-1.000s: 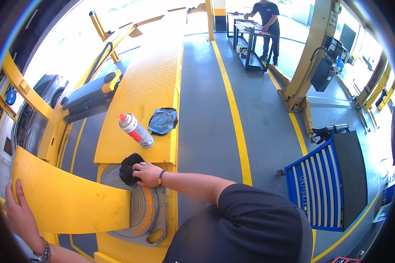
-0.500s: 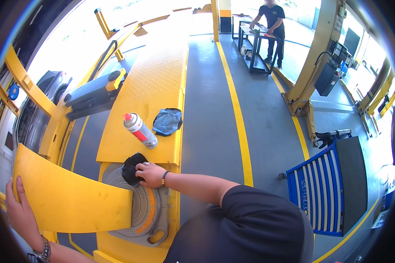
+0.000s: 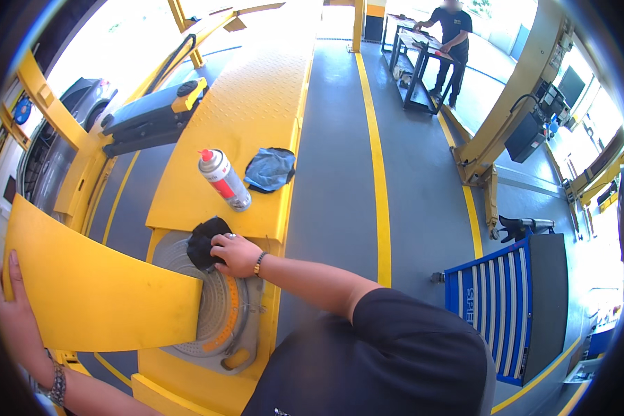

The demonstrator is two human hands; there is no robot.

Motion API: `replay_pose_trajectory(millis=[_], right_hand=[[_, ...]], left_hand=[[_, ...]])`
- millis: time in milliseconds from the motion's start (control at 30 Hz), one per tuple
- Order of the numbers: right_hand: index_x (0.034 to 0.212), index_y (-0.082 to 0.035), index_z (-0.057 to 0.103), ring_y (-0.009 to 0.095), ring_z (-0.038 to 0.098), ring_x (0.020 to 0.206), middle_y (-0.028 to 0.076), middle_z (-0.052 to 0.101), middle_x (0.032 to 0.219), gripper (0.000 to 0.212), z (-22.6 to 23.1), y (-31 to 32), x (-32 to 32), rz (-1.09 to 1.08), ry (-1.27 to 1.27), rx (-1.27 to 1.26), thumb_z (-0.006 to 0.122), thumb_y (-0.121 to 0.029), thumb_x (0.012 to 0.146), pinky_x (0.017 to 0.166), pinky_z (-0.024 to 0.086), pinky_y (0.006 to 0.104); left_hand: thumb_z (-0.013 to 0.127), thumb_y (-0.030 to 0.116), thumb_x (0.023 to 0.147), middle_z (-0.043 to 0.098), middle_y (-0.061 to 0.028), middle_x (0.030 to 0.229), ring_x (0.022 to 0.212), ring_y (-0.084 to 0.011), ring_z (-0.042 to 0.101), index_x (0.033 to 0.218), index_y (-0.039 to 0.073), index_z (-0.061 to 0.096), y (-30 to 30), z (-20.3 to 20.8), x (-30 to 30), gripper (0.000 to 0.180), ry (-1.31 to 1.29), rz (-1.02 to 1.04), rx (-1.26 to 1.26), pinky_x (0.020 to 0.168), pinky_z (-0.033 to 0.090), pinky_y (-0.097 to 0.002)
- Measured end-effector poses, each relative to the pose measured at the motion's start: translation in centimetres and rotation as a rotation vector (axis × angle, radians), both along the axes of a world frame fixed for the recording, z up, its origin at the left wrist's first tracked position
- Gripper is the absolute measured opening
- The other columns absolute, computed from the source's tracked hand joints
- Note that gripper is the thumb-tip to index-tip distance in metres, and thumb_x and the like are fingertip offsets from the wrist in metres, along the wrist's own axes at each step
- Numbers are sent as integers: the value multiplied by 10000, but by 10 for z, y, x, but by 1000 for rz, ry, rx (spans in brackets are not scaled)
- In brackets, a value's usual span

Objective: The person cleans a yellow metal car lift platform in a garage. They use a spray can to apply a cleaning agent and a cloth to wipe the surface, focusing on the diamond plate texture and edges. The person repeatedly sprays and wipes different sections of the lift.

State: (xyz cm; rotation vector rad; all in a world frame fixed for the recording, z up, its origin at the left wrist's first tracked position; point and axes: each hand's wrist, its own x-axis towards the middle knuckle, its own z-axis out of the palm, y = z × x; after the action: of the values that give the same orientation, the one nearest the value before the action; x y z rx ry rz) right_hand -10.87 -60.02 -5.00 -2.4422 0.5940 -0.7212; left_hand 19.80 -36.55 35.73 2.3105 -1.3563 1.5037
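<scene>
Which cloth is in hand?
The black cloth, held in the right hand over the round grey plate; the blue cloth lies untouched on the yellow platform beside the spray can.

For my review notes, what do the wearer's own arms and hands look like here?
Both hands are ungloved. The right hand has a ring, and its wrist a dark bracelet with a gold-coloured part. A short dark sleeve covers the right upper arm. The left hand has a patterned band at the wrist; its sleeve is out of view.
</scene>
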Motion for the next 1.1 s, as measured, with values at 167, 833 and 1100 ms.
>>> replay_pose_trajectory(millis=[167,833,1100], right_hand=[[1143,-63,684,356,598,1206,142,586,1321,314,-9,-5,-4,-33,-76,0,699,-296,935,1033,491,475],[1620,-187,362,459,532,1323,232,466,1497,988,152,-114,-52,-327,-319,-142,862,-442,807,1116,452,535],[1641,-167,327,457,603,1240,244,507,1459,1021,116,-123,-44,-283,-331,-54,877,-379,808,1080,494,485]], left_hand=[[540,577,1060,728,-93,1333,1150,-297,737,1457,155,586,-21,2,-49,581,153,80,-156,912,609,-364],[523,621,1053,738,-150,1227,1129,-352,714,1352,109,635,-19,4,-49,603,286,106,-129,898,574,-410],[533,531,1084,725,-164,1180,1085,-326,727,1310,69,622,-13,-5,-14,522,252,-114,-106,861,578,-381]])
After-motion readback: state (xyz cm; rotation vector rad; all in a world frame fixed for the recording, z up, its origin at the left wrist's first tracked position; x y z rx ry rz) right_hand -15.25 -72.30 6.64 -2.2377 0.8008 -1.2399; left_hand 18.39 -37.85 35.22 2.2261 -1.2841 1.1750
